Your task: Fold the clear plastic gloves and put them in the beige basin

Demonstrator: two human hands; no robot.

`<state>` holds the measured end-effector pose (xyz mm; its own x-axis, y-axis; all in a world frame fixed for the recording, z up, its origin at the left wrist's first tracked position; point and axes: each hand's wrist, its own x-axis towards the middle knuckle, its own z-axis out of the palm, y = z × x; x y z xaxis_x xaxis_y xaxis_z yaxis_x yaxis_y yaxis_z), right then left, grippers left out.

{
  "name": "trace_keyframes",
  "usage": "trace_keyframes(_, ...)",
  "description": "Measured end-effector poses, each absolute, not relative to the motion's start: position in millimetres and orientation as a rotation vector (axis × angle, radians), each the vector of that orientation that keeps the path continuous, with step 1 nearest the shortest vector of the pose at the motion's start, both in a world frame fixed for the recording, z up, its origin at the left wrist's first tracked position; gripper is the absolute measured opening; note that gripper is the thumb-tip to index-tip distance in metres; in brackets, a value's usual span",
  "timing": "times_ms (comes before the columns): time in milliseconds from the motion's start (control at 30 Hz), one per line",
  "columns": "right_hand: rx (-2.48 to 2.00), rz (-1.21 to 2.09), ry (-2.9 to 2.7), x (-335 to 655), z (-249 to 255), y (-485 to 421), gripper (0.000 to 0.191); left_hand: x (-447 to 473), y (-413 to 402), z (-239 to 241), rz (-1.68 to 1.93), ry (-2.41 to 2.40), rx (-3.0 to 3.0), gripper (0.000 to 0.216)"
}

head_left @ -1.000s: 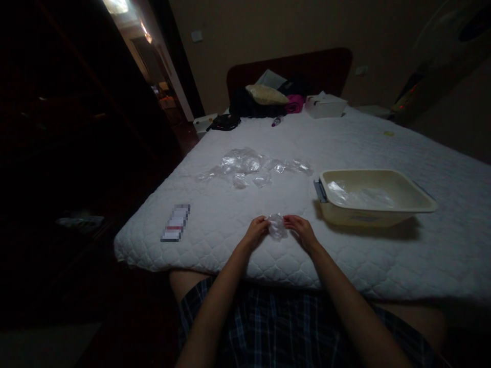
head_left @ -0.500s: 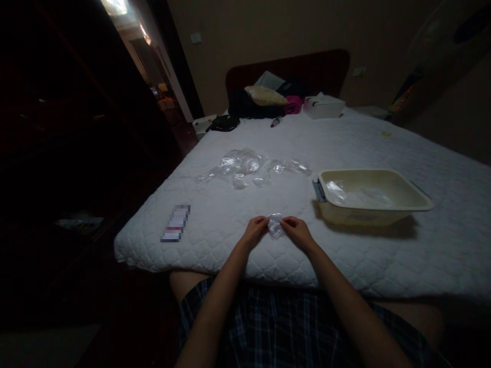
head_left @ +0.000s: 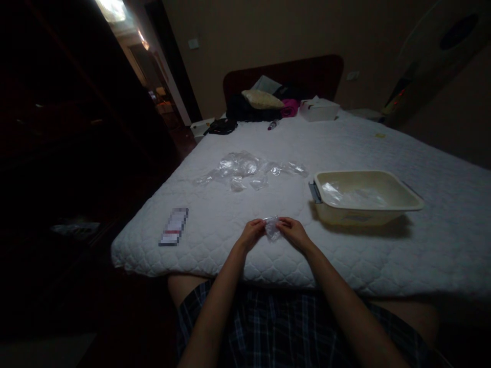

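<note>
Between my hands, near the front edge of the bed, is a small clear plastic bag (head_left: 272,228), crinkled and shiny. My left hand (head_left: 253,233) pinches its left side, and my right hand (head_left: 293,233) pinches its right side. Farther back on the mattress lies a loose pile of clear plastic bags (head_left: 241,164). To the right stands a cream plastic basin (head_left: 368,217) with grey handles; more clear plastic bags (head_left: 353,195) lie inside it.
A pixelated flat rectangular object (head_left: 174,226) lies on the white quilted bed (head_left: 215,235) at the left. At the far end are a pillow (head_left: 263,99), dark cloth, a pink roll (head_left: 290,108) and a white box (head_left: 319,110). A fan (head_left: 441,56) stands at the right.
Both hands still hold the small bag, which has shifted shape slightly between the fingers. The whole view has moved a little; the pile and the basin look unchanged.
</note>
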<state>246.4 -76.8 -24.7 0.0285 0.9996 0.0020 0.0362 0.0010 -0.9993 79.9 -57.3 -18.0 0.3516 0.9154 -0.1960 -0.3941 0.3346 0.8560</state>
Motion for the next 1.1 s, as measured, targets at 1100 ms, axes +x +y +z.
trace_keyframes(1100,-1.735,0.650,-1.026,490.3,132.5,-65.9,0.015,75.6,-55.0,-17.6,1.047,0.840,0.690,0.015)
